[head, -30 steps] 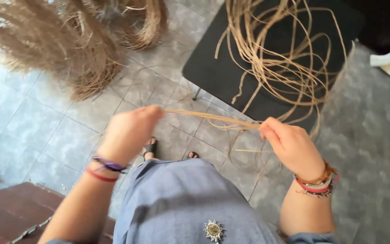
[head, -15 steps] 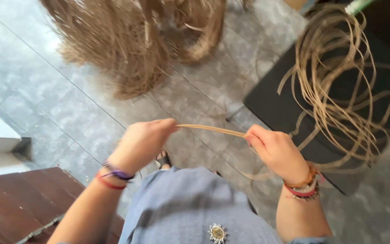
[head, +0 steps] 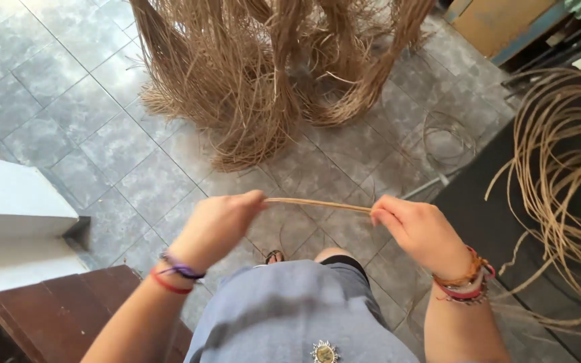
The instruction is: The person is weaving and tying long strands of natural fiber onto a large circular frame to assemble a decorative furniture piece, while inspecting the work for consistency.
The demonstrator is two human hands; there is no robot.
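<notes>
My left hand (head: 220,225) and my right hand (head: 419,232) each pinch one end of a short stretch of thin tan cane strand (head: 317,204), held level and taut between them above my lap. Both wrists carry coloured bracelets. A big bundle of brown fibre strands (head: 263,74) hangs down to the tiled floor just beyond my hands. Loose coils of pale cane (head: 566,181) lie on a dark mat (head: 499,222) to the right of my right hand.
Grey tiled floor (head: 68,101) spreads ahead and to the left. A white ledge (head: 15,202) and a dark wooden step (head: 42,316) stand at my lower left. A small cane loop (head: 448,138) lies on the tiles. Cardboard and green items sit top right.
The view has swung left and up, so the hanging fibre bundle fills the top and the mat with coils has slid right. My hands still hold the strand, slightly further apart.
</notes>
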